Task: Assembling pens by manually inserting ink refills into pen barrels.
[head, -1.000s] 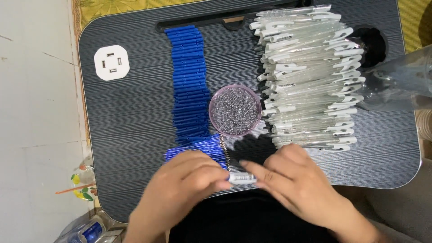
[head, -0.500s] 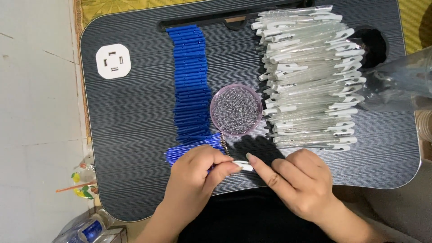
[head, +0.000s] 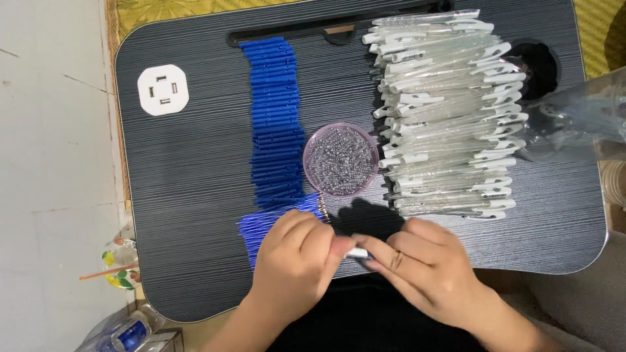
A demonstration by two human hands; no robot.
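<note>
My left hand (head: 297,259) and my right hand (head: 424,274) meet at the near edge of a dark ribbed lap table (head: 189,163), both pinching one small clear pen barrel (head: 357,252) between their fingertips. Under my left hand lies a bunch of thin blue refills (head: 261,225) with metal tips. Just beyond the hands stands a round pink dish of small metal springs (head: 340,160). A column of blue pen parts (head: 275,124) runs up the table's middle, and a big pile of clear pen barrels with white clips (head: 450,111) fills the right side.
A white square socket piece (head: 163,90) lies at the table's far left. A round cup hole (head: 538,62) and a clear plastic bag (head: 580,120) are at the right edge. A slot (head: 287,32) runs along the far edge. Small bottles (head: 127,332) sit on the floor at left.
My hands drew slightly apart half a second ago with the pen part showing between them; now they have closed together on it again, a little nearer to me.
</note>
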